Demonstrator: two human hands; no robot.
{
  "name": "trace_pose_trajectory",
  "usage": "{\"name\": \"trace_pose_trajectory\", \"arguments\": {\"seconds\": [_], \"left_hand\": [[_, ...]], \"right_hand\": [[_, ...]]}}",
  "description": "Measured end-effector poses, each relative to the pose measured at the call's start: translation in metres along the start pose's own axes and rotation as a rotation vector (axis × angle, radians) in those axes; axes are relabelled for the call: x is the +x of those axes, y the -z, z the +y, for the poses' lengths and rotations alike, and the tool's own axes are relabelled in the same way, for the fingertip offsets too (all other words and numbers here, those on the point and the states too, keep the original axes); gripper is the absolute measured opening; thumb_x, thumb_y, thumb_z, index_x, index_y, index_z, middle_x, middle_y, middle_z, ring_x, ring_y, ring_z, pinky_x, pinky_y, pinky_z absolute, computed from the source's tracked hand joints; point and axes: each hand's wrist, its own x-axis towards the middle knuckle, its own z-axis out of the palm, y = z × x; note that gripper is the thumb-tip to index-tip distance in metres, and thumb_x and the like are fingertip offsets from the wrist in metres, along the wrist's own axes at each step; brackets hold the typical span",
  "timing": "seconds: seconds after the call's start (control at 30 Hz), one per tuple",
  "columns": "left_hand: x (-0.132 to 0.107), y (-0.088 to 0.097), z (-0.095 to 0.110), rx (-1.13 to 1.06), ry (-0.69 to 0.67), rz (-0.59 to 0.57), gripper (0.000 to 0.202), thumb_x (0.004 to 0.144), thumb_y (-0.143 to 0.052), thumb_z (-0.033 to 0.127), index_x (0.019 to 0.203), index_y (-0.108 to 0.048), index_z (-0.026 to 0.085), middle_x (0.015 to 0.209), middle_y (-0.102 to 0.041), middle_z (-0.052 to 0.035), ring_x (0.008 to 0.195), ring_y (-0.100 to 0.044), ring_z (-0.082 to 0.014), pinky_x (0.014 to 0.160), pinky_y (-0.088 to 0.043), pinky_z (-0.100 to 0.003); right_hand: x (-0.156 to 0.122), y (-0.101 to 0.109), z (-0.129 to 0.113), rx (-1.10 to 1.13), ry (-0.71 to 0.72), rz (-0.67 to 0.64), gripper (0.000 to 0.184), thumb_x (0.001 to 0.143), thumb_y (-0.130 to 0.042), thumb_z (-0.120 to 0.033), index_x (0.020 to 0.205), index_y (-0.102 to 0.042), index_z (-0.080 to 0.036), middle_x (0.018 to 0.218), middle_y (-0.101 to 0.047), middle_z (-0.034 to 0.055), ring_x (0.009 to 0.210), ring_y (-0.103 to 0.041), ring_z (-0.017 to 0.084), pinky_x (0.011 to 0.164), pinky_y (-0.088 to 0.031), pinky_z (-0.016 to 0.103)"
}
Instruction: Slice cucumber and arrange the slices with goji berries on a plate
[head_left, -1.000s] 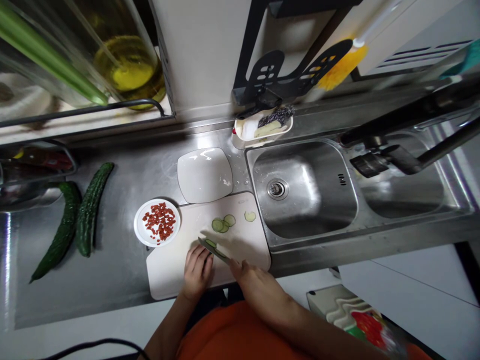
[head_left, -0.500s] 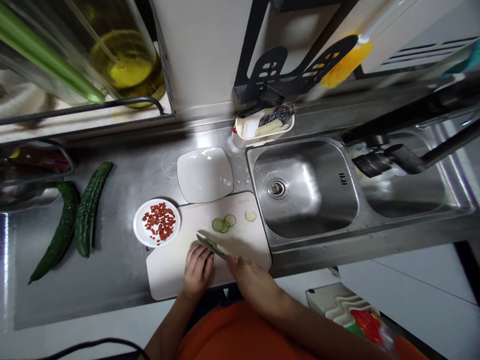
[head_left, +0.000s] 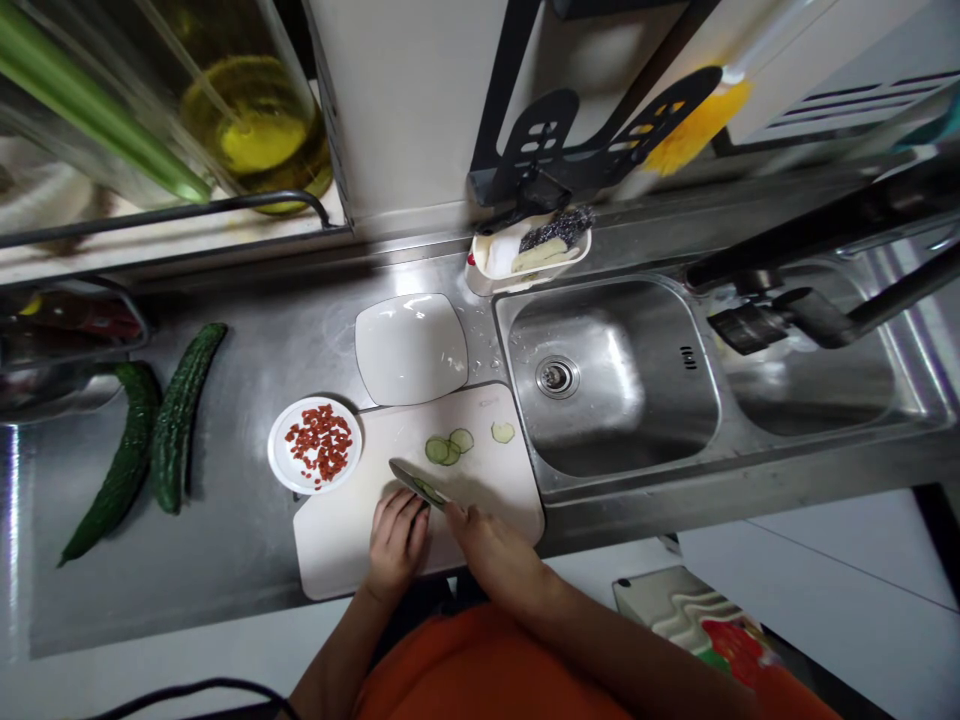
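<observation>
Knife (head_left: 415, 481) slants, gripped tight by right hand (head_left: 491, 555); left hand (head_left: 397, 542) curls fingertips-down on cutting board (head_left: 334, 550), grip unclear.

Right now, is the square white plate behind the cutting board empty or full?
Empty: the square plate shows only bare glossy white; the cucumber slices lie on the cutting board instead.

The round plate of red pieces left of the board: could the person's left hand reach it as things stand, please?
Probably yes. The left hand rests on the cutting board just right of the round plate, with only bare board between them; the knife lies on its far side.
</observation>
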Motion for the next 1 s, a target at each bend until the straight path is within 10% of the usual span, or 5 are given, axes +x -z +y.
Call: {"name": "trace_pose_trajectory", "arguments": {"seconds": [1.0], "left_hand": [[-0.001, 0.002, 0.003, 0.002, 0.025, 0.012, 0.029, 0.08, -0.057, 0.01, 0.108, -0.057, 0.014, 0.103, -0.062, -0.0105, 0.105, -0.055, -0.0212, 0.093, -0.046, -0.042]], "right_hand": [[-0.054, 0.011, 0.019, 0.072, -0.012, -0.076, 0.05, 0.079, -0.029, 0.002, 0.117, -0.049, -0.023, 0.092, -0.063, 0.0056, 0.075, -0.063, 0.017, 0.06, -0.038, 0.023]]}}
